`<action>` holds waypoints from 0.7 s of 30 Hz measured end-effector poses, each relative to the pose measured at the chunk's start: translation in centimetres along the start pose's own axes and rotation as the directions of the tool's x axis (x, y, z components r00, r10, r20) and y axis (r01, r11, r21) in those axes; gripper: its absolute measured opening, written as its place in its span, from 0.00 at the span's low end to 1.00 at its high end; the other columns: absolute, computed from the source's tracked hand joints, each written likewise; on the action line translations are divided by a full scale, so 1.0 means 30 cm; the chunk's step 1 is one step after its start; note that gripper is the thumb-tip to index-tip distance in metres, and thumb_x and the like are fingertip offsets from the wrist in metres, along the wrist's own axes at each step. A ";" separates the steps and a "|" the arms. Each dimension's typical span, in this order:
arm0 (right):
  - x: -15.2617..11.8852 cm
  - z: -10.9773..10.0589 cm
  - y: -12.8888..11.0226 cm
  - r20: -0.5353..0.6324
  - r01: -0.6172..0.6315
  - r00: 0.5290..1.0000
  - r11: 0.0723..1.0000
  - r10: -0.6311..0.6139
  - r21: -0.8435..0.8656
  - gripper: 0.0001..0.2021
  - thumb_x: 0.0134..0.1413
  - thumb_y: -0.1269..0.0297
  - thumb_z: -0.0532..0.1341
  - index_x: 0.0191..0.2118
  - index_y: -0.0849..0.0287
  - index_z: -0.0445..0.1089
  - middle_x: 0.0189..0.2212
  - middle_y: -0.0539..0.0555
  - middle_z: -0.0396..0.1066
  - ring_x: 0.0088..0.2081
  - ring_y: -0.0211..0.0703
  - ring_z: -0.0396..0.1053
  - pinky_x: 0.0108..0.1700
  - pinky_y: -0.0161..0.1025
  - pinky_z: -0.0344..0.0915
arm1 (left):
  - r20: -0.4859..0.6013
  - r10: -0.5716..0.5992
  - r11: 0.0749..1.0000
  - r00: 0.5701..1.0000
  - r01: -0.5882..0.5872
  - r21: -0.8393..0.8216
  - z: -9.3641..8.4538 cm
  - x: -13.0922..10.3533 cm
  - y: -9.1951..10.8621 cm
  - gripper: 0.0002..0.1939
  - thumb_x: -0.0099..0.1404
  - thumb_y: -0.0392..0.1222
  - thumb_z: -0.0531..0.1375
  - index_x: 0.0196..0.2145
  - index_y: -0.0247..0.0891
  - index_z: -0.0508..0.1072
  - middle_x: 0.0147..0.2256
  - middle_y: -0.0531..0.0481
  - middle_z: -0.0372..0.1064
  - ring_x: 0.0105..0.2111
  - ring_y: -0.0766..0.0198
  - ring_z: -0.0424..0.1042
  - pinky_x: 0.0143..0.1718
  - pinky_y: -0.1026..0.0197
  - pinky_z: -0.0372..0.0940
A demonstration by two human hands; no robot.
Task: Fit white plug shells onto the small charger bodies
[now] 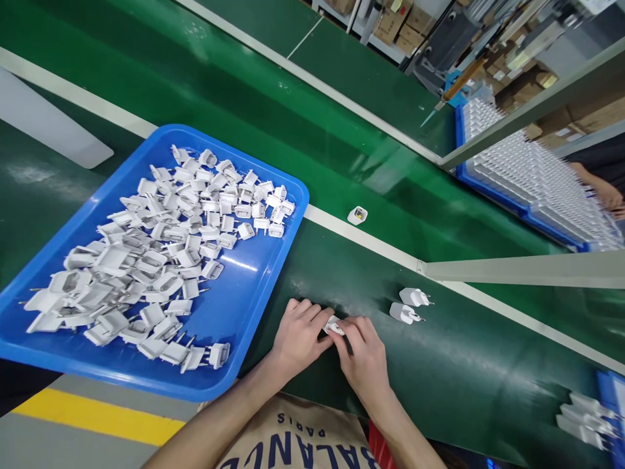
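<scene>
Near the front edge of the green worktop (478, 384), both hands meet over one small white plug piece (334, 326). The left hand (299, 335) pinches it from its side with thumb and forefinger closed narrow on it, and the right hand (364, 352) has its fingers closed on the other end, so the piece sits held between the two, just above or on the belt surface; which of these I cannot tell. To do this well, it seems wise to keep the piece low and square between both grips, press evenly, and keep the metal pins pointing away from the fingertips.

Just to the right lie two white plugs (410, 306), side by side with pins pointing right, near the hands but apart from them. A single small white part (357, 215) rests on the pale strip farther back. To the left, the blue tray (244, 306) holds a loose heap of white plug parts (161, 254); its near corner sits close to the left wrist and could be knocked. At the far right edge more white plugs (583, 420) lie in a row. Beyond the rail, another person's arm (603, 189) rests by a second blue tray (517, 202).
</scene>
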State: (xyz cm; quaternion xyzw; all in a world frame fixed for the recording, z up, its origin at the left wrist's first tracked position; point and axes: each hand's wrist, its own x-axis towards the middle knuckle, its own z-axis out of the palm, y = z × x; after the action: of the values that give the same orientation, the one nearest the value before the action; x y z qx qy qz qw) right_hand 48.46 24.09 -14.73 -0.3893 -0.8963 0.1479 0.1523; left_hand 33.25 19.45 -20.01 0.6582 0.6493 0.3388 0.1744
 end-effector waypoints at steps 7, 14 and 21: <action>0.000 0.021 -0.011 0.013 0.027 1.000 0.995 -0.026 -0.092 0.11 0.72 0.68 0.53 0.38 0.55 0.71 0.32 0.54 0.69 0.33 0.47 0.64 0.35 0.44 0.63 | 0.050 -0.006 1.000 0.999 0.005 0.002 -0.002 -0.005 -0.002 0.08 0.71 0.42 0.62 0.46 0.40 0.76 0.36 0.48 0.74 0.36 0.56 0.68 0.37 0.52 0.55; 0.039 -0.081 0.099 0.008 -0.010 1.000 0.922 0.015 -0.386 0.13 0.74 0.63 0.51 0.36 0.56 0.68 0.32 0.57 0.67 0.35 0.52 0.63 0.38 0.46 0.63 | 0.028 -0.014 0.999 1.000 0.013 0.029 -0.003 -0.016 0.005 0.26 0.69 0.49 0.65 0.59 0.34 0.68 0.40 0.45 0.75 0.39 0.53 0.69 0.41 0.50 0.58; 0.225 -0.285 0.248 -0.110 -0.097 0.993 0.889 0.052 -0.448 0.23 0.70 0.47 0.55 0.55 0.62 0.70 0.43 0.64 0.66 0.44 0.58 0.67 0.45 0.50 0.67 | -0.050 0.022 0.999 0.998 -0.021 0.026 0.002 -0.018 -0.003 0.16 0.74 0.45 0.57 0.54 0.33 0.71 0.37 0.45 0.74 0.38 0.53 0.70 0.40 0.51 0.58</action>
State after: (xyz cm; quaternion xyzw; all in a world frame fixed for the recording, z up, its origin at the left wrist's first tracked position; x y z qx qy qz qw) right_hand 52.25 35.24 -8.73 -0.4548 -0.8822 -0.0779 0.0942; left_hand 33.27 18.94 -20.23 0.6585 0.6508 0.3488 0.1457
